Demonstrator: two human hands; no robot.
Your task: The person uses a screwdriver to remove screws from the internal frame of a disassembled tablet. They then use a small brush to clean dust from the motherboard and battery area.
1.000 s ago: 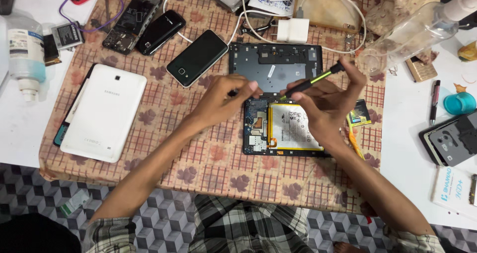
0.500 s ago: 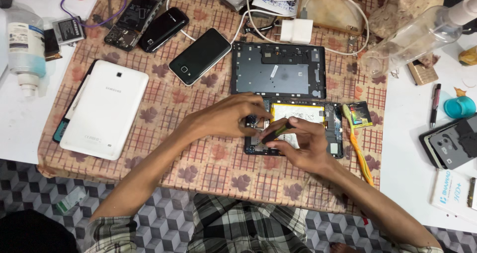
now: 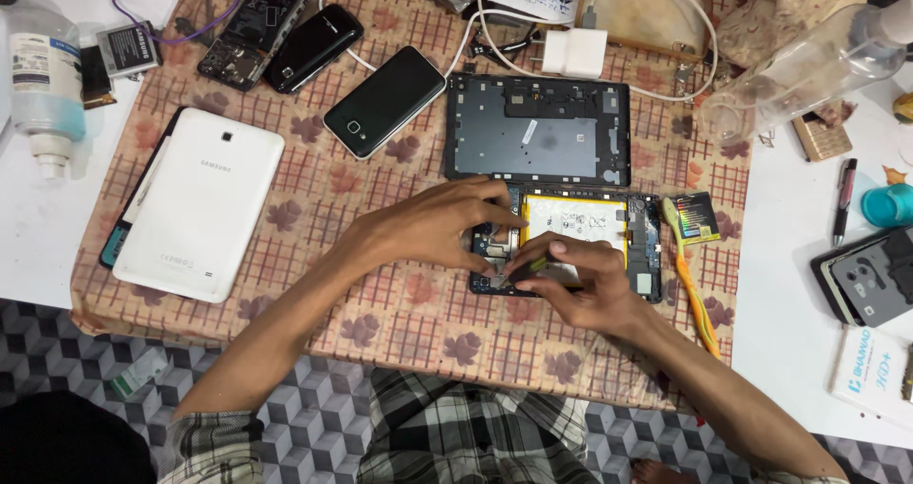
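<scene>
Opened tablet (image 3: 580, 242) on the patterned counter (image 3: 380, 284), below its removed back cover (image 3: 537, 127). Left hand (image 3: 433, 227) steadies the frame, fingers spread; right hand (image 3: 580, 284) pinches a thin tool (image 3: 521, 267). Light, rigid, fragile inside — best gripped by the edges.

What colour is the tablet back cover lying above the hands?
Dark grey back cover; clearest in the head view, the only one.
</scene>
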